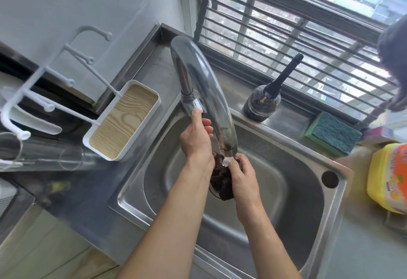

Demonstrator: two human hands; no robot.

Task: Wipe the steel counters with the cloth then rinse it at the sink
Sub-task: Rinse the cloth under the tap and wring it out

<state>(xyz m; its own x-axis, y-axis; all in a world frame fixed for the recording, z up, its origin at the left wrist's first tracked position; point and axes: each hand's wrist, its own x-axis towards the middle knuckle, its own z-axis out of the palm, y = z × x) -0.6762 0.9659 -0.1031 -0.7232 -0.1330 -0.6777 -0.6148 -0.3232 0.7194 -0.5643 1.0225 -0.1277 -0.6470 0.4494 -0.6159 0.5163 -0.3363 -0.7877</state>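
Fingers of the right hand curl round the dark cloth, bunched directly under the faucet spout, where water runs onto it above the sink basin. The left hand reaches up to the faucet's base lever; its fingers seem to wrap it, though the spout partly hides them. A green sponge lies right of the faucet.
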